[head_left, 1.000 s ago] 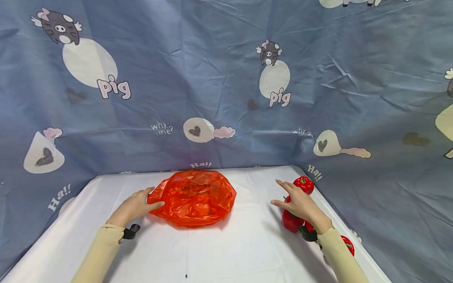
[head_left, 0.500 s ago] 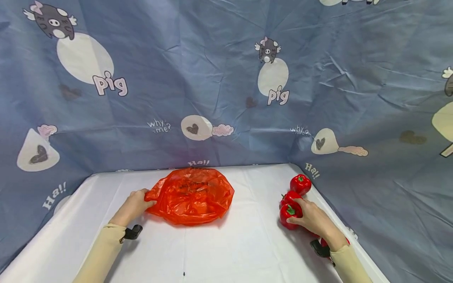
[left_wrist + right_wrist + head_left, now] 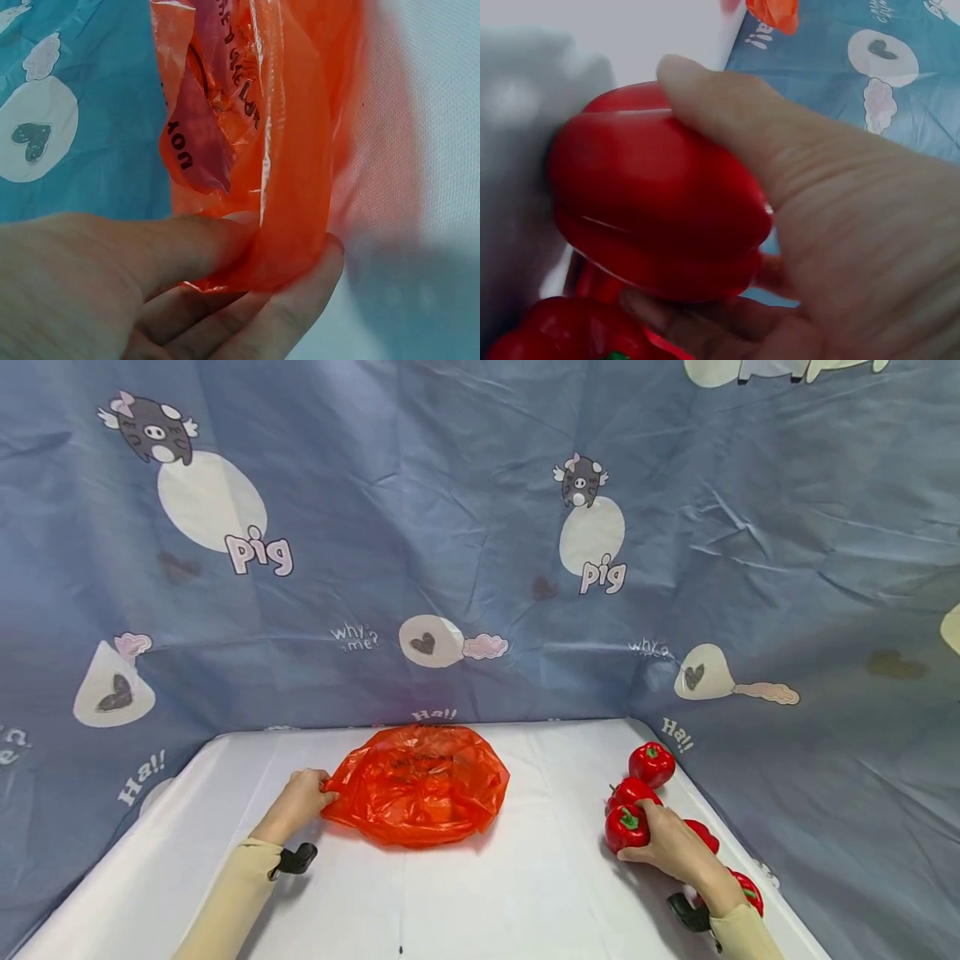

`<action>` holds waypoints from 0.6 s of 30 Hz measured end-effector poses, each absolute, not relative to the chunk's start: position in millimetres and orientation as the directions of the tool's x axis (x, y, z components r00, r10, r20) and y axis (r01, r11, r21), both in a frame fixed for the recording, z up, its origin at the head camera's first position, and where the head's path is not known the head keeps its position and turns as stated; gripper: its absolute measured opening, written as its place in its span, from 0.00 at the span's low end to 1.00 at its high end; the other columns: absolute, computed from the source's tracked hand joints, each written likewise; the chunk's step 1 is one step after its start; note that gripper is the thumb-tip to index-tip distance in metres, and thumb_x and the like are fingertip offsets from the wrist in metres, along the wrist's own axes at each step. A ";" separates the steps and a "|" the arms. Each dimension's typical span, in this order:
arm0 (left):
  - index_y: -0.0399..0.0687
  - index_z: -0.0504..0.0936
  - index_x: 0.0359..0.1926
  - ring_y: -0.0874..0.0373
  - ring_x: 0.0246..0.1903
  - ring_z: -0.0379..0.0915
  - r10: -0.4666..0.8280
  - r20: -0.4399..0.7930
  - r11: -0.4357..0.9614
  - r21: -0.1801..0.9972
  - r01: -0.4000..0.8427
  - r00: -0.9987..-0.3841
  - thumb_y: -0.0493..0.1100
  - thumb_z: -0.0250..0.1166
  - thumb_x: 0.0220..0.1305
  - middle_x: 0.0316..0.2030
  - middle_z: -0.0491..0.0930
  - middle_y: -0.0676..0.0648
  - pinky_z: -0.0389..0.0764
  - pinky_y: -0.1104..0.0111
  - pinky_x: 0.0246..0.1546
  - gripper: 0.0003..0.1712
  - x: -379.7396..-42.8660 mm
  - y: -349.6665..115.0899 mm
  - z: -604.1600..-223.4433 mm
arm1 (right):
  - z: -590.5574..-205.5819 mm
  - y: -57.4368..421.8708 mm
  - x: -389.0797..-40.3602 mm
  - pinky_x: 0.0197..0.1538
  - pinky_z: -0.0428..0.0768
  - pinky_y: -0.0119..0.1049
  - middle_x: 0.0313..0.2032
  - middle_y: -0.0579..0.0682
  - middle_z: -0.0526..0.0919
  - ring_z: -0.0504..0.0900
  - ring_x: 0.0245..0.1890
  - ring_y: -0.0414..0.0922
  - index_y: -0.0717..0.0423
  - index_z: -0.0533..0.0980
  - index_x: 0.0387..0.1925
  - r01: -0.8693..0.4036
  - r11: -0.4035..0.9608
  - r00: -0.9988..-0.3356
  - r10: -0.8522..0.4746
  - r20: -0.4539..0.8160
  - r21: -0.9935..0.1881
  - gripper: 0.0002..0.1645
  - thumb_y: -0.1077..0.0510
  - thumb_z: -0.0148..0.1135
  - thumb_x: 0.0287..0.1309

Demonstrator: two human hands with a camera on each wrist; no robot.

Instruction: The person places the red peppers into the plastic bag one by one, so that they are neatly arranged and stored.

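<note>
At the left edge of a thin red-orange plastic bag [image 3: 420,789], my left hand [image 3: 300,802] pinches the film between thumb and fingers. Close up in the left wrist view, the thumb lies over the bag's rim [image 3: 292,172] and the other fingers are beneath it. Over on the right, my right hand [image 3: 671,843] grips a red bell pepper [image 3: 625,829] with a green stem. In the right wrist view the thumb lies along one side of that pepper [image 3: 660,187] and fingers curl under the other.
More red bell peppers surround the right hand: one at the back [image 3: 652,765], one just behind the held pepper [image 3: 633,792], and others [image 3: 746,893] partly hidden by the arm. A white-covered table [image 3: 487,902] meets a blue printed curtain [image 3: 480,527] behind and at the sides.
My left hand has closed its fingers on the bag's edge. My right hand has come down from above the peppers and taken hold of the front one. The head view has shifted slightly.
</note>
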State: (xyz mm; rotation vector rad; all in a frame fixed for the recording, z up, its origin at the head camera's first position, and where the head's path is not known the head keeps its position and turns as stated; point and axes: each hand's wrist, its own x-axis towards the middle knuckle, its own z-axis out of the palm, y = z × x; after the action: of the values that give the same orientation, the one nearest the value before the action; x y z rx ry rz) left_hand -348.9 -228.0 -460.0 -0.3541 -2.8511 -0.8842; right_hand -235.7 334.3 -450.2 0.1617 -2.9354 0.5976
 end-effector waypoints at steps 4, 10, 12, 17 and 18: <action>0.32 0.81 0.29 0.58 0.19 0.67 0.173 0.191 0.793 0.555 0.252 -0.966 0.30 0.67 0.54 0.20 0.76 0.47 0.69 0.70 0.21 0.03 -349.6 -227.3 -461.5 | -453.1 335.2 -238.5 0.55 0.76 0.55 0.51 0.62 0.77 0.78 0.52 0.56 0.64 0.66 0.58 -0.141 0.902 -0.981 -0.073 0.178 -0.407 0.51 0.41 0.78 0.38; 0.33 0.81 0.28 0.59 0.19 0.66 0.170 0.193 0.785 0.566 0.251 -0.966 0.30 0.68 0.53 0.20 0.77 0.46 0.68 0.71 0.21 0.03 -348.4 -229.3 -462.0 | -455.7 332.1 -246.2 0.56 0.75 0.55 0.53 0.64 0.77 0.78 0.53 0.58 0.68 0.66 0.58 -0.160 0.877 -0.973 -0.064 0.221 -0.453 0.50 0.44 0.78 0.40; 0.33 0.81 0.28 0.59 0.19 0.67 0.168 0.191 0.786 0.566 0.248 -0.967 0.30 0.68 0.53 0.20 0.77 0.47 0.69 0.70 0.21 0.03 -348.1 -229.7 -461.6 | -455.4 330.0 -248.8 0.55 0.76 0.56 0.52 0.64 0.78 0.79 0.52 0.58 0.68 0.66 0.58 -0.159 0.870 -0.973 -0.058 0.224 -0.466 0.50 0.45 0.78 0.40; 0.33 0.81 0.30 0.59 0.20 0.68 0.154 0.177 0.785 0.576 0.229 -0.972 0.30 0.68 0.53 0.22 0.79 0.47 0.70 0.70 0.22 0.03 -348.0 -229.6 -460.0 | -453.9 323.5 -257.7 0.53 0.77 0.56 0.52 0.64 0.78 0.79 0.50 0.59 0.66 0.68 0.57 -0.191 0.841 -0.960 -0.052 0.275 -0.507 0.47 0.48 0.78 0.39; 0.33 0.82 0.31 0.59 0.20 0.69 0.153 0.175 0.783 0.580 0.228 -0.973 0.30 0.68 0.53 0.23 0.79 0.46 0.70 0.70 0.22 0.04 -348.2 -229.6 -459.7 | -453.5 322.0 -259.9 0.52 0.77 0.56 0.52 0.64 0.78 0.79 0.50 0.59 0.66 0.68 0.57 -0.196 0.836 -0.956 -0.046 0.289 -0.513 0.46 0.48 0.78 0.39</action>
State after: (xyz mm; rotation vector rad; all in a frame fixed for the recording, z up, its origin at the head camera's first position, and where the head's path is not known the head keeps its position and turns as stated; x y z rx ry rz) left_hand -348.2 -229.6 -459.7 -0.3060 -2.8530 -0.9505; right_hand -259.9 322.0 -453.5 0.1847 -2.7507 0.8103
